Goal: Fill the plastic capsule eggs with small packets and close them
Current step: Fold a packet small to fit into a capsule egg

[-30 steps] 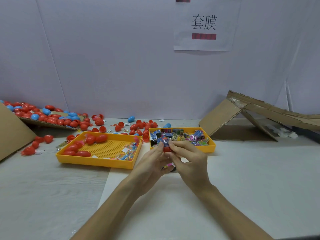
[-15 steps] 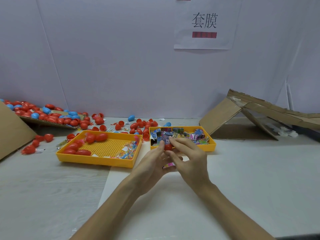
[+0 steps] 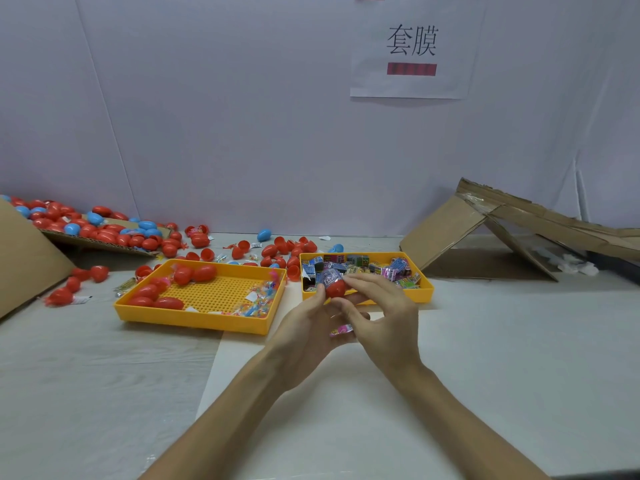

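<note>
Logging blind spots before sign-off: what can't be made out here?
Head view only:
- Red egg: fingers of the left hand and right hand cover its seam; closed or open unclear.
- Pink packet: mostly hidden between the palms; which hand holds it unclear.
- Packet print in the right tray: too small.
- Cardboard box: cut by the left edge.

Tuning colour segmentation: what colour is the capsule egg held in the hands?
Red. The capsule egg shows best in the head view, the only one.
</note>
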### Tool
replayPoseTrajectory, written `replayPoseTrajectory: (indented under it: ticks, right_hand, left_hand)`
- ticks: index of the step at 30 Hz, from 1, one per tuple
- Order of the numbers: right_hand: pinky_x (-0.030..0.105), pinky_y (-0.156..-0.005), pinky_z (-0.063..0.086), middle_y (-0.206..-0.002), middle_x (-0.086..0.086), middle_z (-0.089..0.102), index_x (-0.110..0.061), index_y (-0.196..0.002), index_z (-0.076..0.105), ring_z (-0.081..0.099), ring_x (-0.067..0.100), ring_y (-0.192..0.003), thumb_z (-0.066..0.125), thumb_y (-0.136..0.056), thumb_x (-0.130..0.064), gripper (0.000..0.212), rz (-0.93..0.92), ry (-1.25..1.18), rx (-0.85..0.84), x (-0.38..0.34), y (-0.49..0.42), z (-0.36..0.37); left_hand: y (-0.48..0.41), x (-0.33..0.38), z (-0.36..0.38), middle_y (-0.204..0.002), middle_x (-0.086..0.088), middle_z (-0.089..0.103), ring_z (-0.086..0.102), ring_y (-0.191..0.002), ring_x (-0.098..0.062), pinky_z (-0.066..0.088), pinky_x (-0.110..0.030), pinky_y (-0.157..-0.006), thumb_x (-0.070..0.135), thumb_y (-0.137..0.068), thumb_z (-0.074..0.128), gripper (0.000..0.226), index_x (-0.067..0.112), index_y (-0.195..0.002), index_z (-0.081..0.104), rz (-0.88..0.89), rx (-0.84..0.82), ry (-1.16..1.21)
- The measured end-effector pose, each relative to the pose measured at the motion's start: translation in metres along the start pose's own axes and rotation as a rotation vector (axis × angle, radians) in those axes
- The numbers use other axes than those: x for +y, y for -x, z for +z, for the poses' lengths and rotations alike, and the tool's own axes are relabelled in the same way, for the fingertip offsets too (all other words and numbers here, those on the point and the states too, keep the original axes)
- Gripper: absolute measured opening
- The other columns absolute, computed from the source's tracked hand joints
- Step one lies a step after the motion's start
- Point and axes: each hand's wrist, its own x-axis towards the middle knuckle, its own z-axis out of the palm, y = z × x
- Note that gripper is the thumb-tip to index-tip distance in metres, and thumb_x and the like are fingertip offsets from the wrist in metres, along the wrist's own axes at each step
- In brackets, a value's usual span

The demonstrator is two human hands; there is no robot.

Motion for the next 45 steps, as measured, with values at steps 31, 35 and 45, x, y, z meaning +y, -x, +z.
replayPoseTrajectory:
  ticks: [31, 35, 45]
  right_hand:
    - [0.018, -0.078, 0.056, -0.096, -0.003, 0.076, -0.008, -0.102, 0.078, 0.071, 0.003, -0.088, 0.075, -0.087, -0.008, 0.015, 0.048, -0.150, -0.037, 0.003, -0.003, -0.003]
    - [0.016, -0.075, 0.055, -0.091, -0.003, 0.076, -0.008, -0.098, 0.079, 0.071, 0.003, -0.084, 0.073, -0.089, -0.008, 0.011, 0.055, -0.163, -0.079, 0.003, -0.004, -0.004]
    - [0.016, -0.069, 0.056, -0.088, 0.001, 0.075, -0.007, -0.097, 0.076, 0.070, 0.007, -0.075, 0.074, -0.087, -0.003, 0.010, -0.056, -0.056, -0.095, 0.006, -0.003, -0.005]
  left_hand:
    - [0.006, 0.006, 0.001, -0.109, -0.013, 0.075, 0.072, -0.098, -0.029, 0.053, -0.043, -0.091, 0.054, -0.096, 0.054, 0.052, 0.008, -0.120, 0.065, 0.065, 0.147, -0.339]
    - [0.005, 0.009, -0.001, -0.088, -0.011, 0.077, 0.072, -0.077, -0.022, 0.054, -0.032, -0.069, 0.055, -0.090, 0.062, 0.058, 0.000, -0.107, 0.061, 0.134, 0.218, -0.454]
    - [0.003, 0.010, -0.007, -0.071, -0.006, 0.072, 0.072, -0.066, -0.019, 0.051, -0.023, -0.056, 0.035, -0.097, 0.063, 0.041, -0.005, -0.097, 0.056, 0.246, 0.301, -0.700]
